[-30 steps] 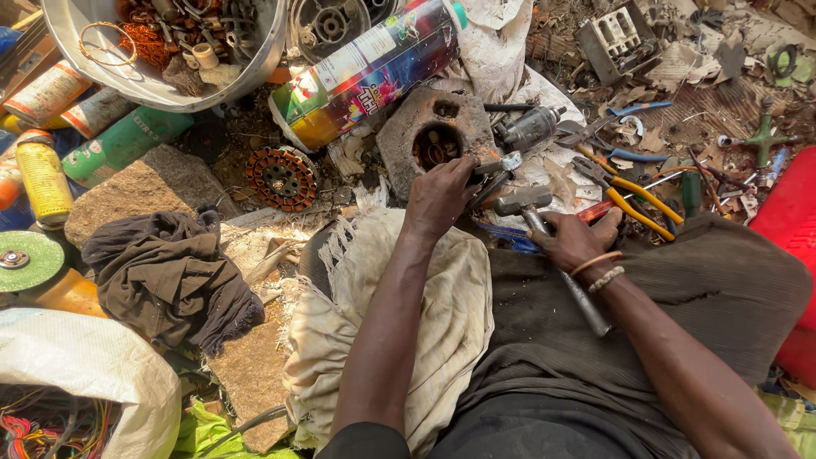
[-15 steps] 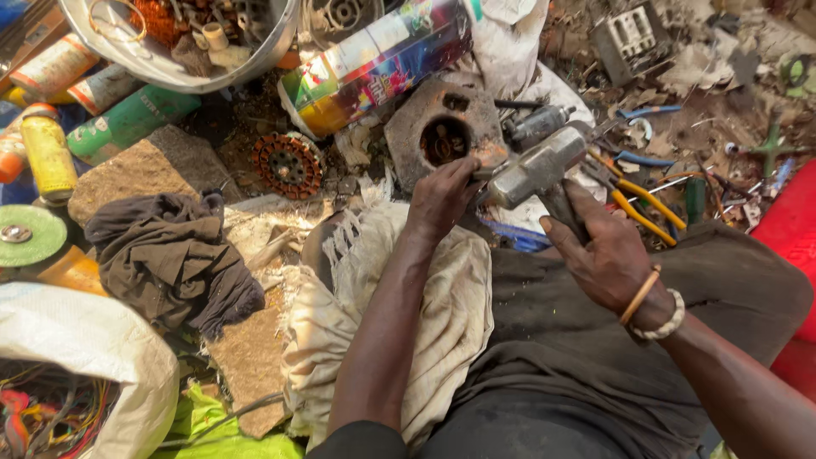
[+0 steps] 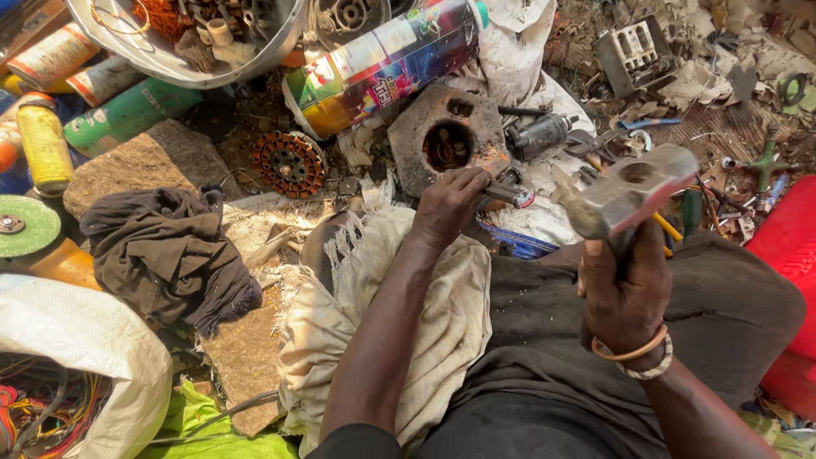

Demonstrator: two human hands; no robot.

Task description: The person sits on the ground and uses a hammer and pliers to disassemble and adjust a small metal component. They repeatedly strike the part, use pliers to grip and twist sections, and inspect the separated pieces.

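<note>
The metal block (image 3: 446, 140) lay on the ground. Left of it sat a rotor disc (image 3: 290, 162), behind it a spray can (image 3: 382, 64), right of it a small motor (image 3: 541, 134); a hammer (image 3: 627, 191) hung nearer, to its right.

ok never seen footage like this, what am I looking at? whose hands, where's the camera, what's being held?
There is no machine here: a seated person works with two bare hands, and the one camera sits on their head, looking down over their lap.

The right hand grips a hammer, raised with its metal head up. The left hand pinches a small metal part against a rusty metal block with a round hole.

Around them on the dirt lie a spray can, a copper-wound motor core, a dark rag, a metal bowl of scrap parts and a green grinding disc.
</note>
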